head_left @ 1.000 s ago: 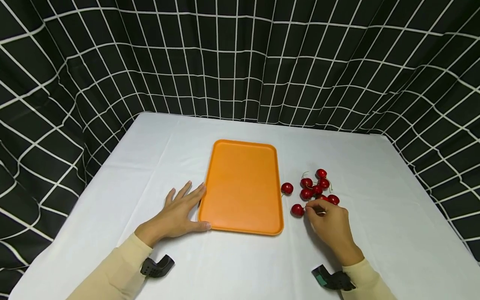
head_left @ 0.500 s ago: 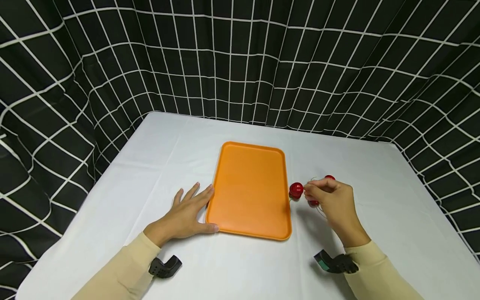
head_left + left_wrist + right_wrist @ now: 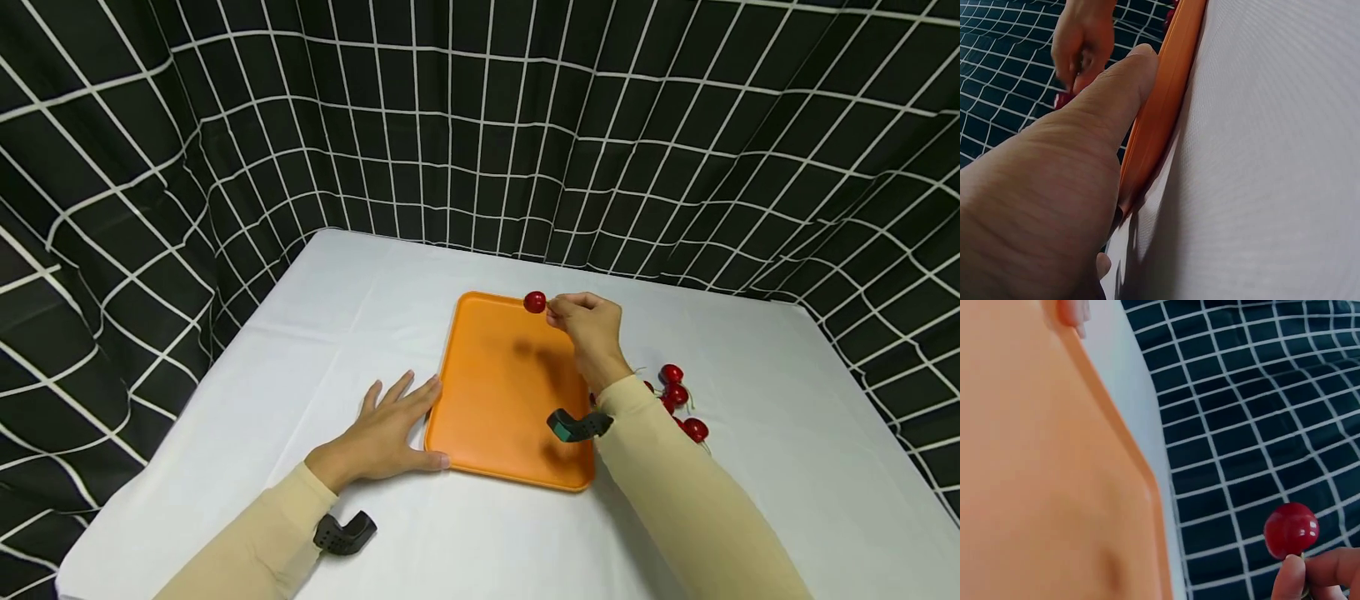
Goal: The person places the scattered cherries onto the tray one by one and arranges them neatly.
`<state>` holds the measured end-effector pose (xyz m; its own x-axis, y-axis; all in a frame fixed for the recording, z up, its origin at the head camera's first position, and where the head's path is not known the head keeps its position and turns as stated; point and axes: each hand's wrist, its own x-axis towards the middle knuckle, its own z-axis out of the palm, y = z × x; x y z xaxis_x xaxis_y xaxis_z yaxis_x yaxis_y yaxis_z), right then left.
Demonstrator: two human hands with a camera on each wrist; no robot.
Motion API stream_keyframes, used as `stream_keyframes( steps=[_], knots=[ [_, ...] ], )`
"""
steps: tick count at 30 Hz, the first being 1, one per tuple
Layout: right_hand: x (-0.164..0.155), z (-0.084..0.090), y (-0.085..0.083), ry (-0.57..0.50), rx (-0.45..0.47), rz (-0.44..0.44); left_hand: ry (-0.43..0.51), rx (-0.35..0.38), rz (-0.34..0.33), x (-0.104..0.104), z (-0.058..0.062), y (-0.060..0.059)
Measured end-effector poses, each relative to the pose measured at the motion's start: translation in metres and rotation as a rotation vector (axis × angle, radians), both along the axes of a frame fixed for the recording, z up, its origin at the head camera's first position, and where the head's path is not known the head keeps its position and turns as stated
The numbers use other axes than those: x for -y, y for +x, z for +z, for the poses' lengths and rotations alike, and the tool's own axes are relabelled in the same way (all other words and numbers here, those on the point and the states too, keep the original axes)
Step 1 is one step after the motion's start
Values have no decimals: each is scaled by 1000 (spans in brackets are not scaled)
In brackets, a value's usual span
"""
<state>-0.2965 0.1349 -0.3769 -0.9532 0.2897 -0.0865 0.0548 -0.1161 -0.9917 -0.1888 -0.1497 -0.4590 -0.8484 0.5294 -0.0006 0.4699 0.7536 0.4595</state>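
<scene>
My right hand pinches a red cherry by its stem, holding it in the air over the far part of the orange tray. In the right wrist view the cherry hangs clear of the tray, its stem between thumb and forefinger. My left hand lies with fingers spread at the tray's near left corner, fingertips and thumb touching the rim. The left wrist view shows its thumb against the tray's edge.
Several more cherries with stems lie in a loose group on the white tablecloth, right of the tray, partly hidden by the right forearm. A black curtain with white grid lines hangs around the table's far side and sides.
My right hand has lifted a cherry by the stem from beside the group and carried it left and away over the tray. The left hand stays at the tray's rim.
</scene>
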Motion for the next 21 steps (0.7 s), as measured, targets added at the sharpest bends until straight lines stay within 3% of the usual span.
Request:
stream_keyframes(
  steps=[7,14,21],
  knots=[
    [42,-13,-38,-46,72,-9,-19,2,11,2,3,0],
    [62,-35,-54,23,205,-43,-16,9,10,-3,0,0],
    [74,-45,-67,-12,277,-93,-37,13,19,-1,1,-1]
  ],
)
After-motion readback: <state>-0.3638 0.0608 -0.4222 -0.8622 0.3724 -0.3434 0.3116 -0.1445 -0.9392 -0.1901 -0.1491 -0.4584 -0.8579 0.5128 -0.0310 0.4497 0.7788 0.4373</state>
